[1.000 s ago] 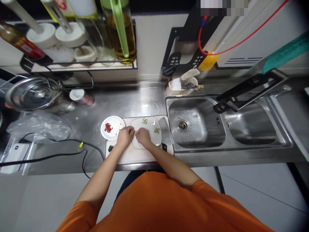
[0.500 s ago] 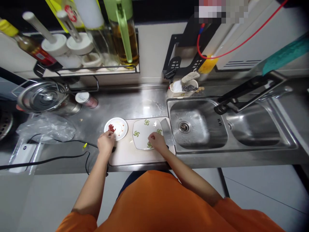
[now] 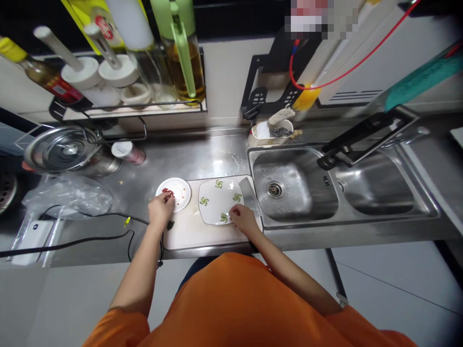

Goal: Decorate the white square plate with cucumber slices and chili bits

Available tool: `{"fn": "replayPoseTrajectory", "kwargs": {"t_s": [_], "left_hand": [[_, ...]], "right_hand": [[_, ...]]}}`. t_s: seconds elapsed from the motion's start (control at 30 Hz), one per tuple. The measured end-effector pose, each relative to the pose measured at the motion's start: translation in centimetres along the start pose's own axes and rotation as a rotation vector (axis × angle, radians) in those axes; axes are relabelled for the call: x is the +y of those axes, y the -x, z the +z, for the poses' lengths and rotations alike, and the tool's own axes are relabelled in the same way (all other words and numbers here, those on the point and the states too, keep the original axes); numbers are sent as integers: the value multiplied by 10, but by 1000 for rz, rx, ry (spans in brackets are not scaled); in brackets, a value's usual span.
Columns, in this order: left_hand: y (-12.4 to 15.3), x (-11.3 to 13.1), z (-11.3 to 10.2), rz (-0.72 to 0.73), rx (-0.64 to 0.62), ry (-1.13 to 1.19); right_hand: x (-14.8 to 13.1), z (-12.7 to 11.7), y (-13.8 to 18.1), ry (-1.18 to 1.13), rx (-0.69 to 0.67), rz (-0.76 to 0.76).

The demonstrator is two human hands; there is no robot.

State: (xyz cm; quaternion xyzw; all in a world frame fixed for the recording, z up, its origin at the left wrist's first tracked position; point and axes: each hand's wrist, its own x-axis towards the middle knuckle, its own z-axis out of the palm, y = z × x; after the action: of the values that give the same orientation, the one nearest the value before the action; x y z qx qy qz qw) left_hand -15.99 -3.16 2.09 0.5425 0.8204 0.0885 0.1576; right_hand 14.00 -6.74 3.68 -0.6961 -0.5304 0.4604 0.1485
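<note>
My left hand reaches over the near left rim of a small round white plate. Its fingertips are pinched together in the small heap of chopped red pieces, which look like chili; a few loose bits dot the plate. My right hand hovers at the near right edge of a square white plate with green swirl motifs. Its fingers are pressed together, and whatever lies between them is too small to make out. Both plates rest on a pale cutting board; a cleaver blade lies partly under the square plate.
Right of the board is a steel double sink with a black faucet. On the left are a lidded pot, a pink-and-white jar, a plastic bag, a phone and black cables. A seasoning rack hangs above.
My right hand has shifted right and slightly nearer, off the plate's middle to its edge. My left fingertips have moved a little right, into the red pieces.
</note>
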Motion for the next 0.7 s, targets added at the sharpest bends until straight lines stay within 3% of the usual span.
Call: {"fn": "replayPoseTrajectory", "kwargs": {"t_s": [0.17,0.37,0.7], "left_hand": [[1,-10,-6,-54,55,14],[5,-8,-12,-33,-17,-76],[5,-1,-3,65,-147,-137]], "right_hand": [[3,3,-3,-13,4,-8],[2,4,-4,-12,2,-22],[-2,3,-5,-6,-12,-28]]}}
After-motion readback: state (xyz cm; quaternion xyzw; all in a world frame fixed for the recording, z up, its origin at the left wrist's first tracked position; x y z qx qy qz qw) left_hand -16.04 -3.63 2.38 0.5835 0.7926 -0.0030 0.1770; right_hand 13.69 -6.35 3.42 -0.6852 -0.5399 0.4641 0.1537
